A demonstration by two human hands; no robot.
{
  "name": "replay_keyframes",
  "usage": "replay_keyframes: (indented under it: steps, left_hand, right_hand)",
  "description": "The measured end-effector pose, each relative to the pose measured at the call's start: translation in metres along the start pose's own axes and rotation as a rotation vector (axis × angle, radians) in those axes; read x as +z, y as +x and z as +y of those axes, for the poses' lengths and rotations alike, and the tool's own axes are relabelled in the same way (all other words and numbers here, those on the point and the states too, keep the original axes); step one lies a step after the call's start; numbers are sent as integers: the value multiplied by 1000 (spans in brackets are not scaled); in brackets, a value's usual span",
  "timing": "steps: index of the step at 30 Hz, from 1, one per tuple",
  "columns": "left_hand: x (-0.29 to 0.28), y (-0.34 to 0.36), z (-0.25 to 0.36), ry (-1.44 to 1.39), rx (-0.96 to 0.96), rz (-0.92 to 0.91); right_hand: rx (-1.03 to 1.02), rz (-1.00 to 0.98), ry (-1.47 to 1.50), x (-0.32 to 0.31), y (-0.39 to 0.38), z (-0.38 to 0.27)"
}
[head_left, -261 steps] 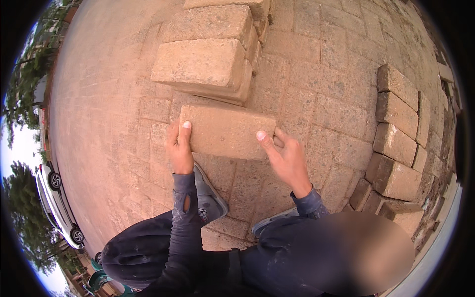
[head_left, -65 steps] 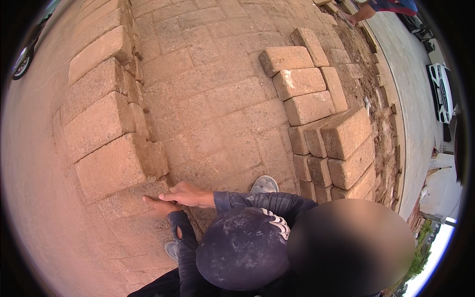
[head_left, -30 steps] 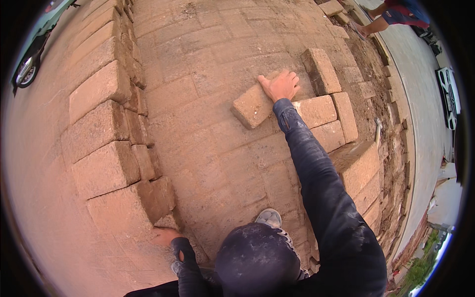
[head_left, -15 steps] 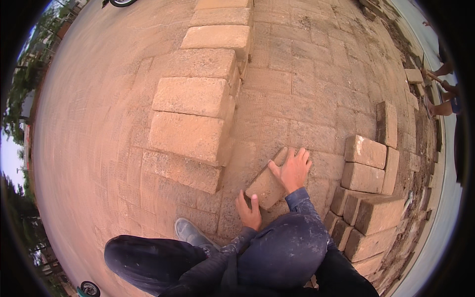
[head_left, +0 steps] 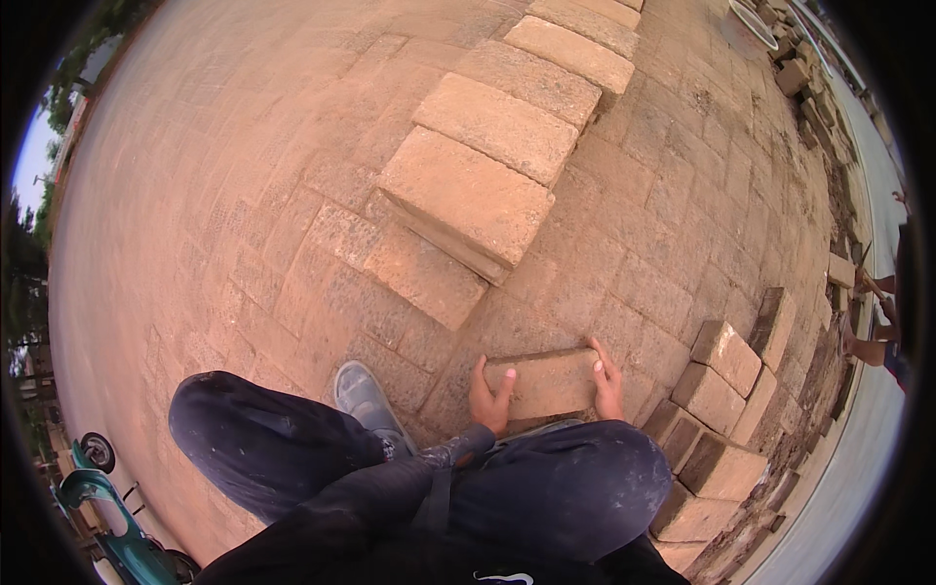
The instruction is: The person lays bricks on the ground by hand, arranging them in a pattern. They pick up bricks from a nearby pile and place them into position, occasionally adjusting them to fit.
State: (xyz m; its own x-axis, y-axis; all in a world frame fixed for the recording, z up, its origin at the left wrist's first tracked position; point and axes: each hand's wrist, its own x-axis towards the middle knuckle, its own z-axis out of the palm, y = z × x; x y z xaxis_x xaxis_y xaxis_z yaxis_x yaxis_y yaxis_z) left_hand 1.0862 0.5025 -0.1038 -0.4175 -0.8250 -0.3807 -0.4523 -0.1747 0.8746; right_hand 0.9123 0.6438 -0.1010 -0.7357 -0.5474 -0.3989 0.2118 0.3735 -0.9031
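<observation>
Between my knees and the brick row, a tan paving brick (head_left: 549,383) lies nearly crosswise, held at both ends. My left hand (head_left: 489,394) grips its left end, thumb on the upper face. My right hand (head_left: 608,384) clasps the opposite end, with the thumb at the near side and fingers behind the edge. Whether the brick rests on the paving or is slightly raised, I cannot tell. Ahead, a row of bricks laid side by side (head_left: 466,198) runs away to the upper right; a lower brick (head_left: 426,276) sits at its near end.
On my right, several bricks are stacked (head_left: 722,466) beside a strip of loose soil. A bucket (head_left: 749,31) stands at the far right. Another person's leg (head_left: 868,349) shows by the right edge. A green scooter (head_left: 127,536) is at the lower left.
The brick has turned from a slant to nearly crosswise. My right hand has shifted from its far end to its right end. The whole view has swung, moving the row rightward.
</observation>
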Motion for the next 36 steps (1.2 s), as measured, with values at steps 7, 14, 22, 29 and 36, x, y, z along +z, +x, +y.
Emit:
replay_keyframes:
  steps: [7, 14, 22, 29, 36]
  left_hand:
    - [-74, 21, 66, 250, 7, 23]
    - [-135, 140, 145, -355, 236, 146]
    - [-178, 300, 61, -470, -161, -229]
    - [-187, 271, 83, -210, -162, -381]
    - [-223, 250, 63, -454, -253, -421]
  right_hand:
    - [35, -8, 329, 52, -28, -12]
    - [-216, -250, 599, 112, -6, -97]
    - [-220, -59, 244, 170, 45, -86]
    - [-39, 120, 439, 210, 61, -92]
    - [11, 63, 216, 223, 66, -104]
